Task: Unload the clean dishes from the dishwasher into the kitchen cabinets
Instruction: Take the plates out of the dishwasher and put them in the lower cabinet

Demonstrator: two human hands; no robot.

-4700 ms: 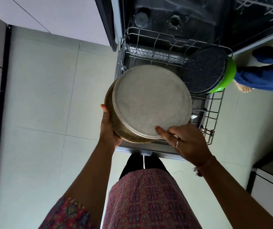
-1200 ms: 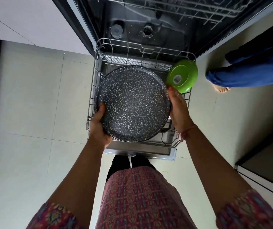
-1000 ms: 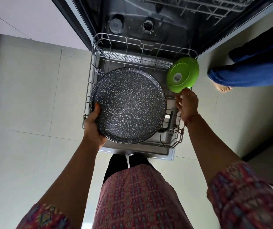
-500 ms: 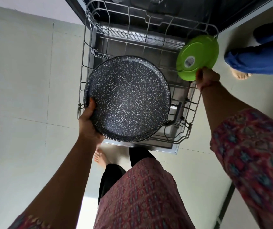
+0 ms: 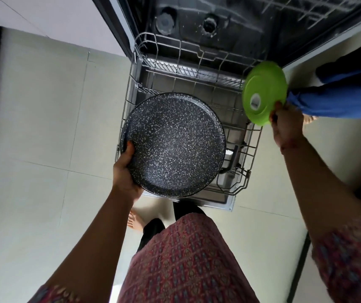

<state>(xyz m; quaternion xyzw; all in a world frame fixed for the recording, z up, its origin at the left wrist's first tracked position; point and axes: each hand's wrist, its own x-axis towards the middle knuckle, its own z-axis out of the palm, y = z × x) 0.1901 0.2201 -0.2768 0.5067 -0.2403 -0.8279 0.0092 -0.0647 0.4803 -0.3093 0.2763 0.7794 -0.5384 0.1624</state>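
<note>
A large black speckled plate [image 5: 173, 145] hangs flat above the dishwasher's pulled-out lower rack [image 5: 247, 167]. My left hand [image 5: 124, 171] grips its near left rim, thumb on top. A bright green plate [image 5: 263, 92] with a white sticker on its underside is tilted up at the rack's right edge. My right hand [image 5: 286, 125] pinches its lower rim. The open dishwasher tub [image 5: 208, 25] is dark behind the rack.
Another person's leg in blue trousers [image 5: 339, 99] and a bare foot stand right of the dishwasher, close to the green plate. A dark cutlery-basket handle [image 5: 232, 160] shows in the rack. Pale tiled floor [image 5: 44, 127] lies to the left; cabinet fronts line both sides.
My right hand let go of the speckled plate, reached right and took the green plate, now lifted off the rack. My left hand alone keeps the speckled plate.
</note>
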